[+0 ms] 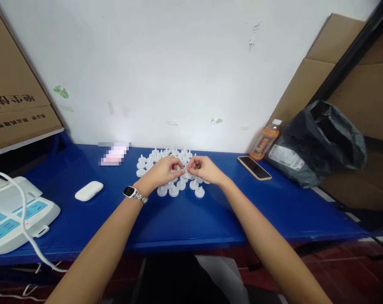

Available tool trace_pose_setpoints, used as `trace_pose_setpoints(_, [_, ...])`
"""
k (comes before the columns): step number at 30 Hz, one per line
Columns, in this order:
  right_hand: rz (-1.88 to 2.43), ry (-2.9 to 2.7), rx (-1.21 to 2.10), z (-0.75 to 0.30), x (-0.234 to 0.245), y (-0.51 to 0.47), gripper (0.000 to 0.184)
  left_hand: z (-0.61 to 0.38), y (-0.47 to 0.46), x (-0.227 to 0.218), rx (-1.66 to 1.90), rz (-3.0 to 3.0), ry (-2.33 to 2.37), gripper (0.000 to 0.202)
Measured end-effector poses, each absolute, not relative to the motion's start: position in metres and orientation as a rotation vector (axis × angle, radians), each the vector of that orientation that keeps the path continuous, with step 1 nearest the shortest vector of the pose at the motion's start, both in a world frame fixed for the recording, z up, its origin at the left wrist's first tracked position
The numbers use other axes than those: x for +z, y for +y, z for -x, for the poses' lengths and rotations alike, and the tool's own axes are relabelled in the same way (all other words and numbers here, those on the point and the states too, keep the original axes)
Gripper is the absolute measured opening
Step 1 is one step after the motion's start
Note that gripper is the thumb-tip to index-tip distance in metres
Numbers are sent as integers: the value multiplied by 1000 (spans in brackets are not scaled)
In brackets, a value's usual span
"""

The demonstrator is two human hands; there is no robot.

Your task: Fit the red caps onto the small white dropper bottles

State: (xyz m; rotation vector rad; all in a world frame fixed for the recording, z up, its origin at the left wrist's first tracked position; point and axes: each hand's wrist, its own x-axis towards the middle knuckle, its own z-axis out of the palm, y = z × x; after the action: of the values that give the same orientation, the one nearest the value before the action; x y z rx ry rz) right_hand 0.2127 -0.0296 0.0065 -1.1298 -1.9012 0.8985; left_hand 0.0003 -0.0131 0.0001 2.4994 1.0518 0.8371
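Observation:
Many small white plastic caps with thin upright nozzles stand in a cluster on the blue table, around and beneath my hands. My left hand, with a watch on its wrist, reaches over the cluster with thumb and fingers bent into a pinch. Facing it closely, my right hand has its thumb and forefinger pressed together. Both sets of fingertips meet over the middle of the caps. Whatever lies between them is too small and pale against the white pieces to make out.
A white earbud case and a power strip with a cable lie left, near a blurred pink item. On the right are a phone, an orange drink bottle and a dark plastic bag. A white wall stands behind.

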Motion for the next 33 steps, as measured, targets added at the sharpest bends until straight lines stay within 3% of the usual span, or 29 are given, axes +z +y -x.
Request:
trace_pose_setpoints(10, [1093, -1814, 735, -225, 7, -35, 9, -7, -19, 0, 740, -2511, 1092, 28])
trace_pose_setpoints(25, [1090, -1984, 920, -213, 7, -45, 6, -4, -12, 0, 744, -2590, 1279, 18])
trace_pose_setpoints(33, [1190, -2094, 595, -206, 3, -48, 6, 0, -13, 1, 774, -2559, 1224, 16])
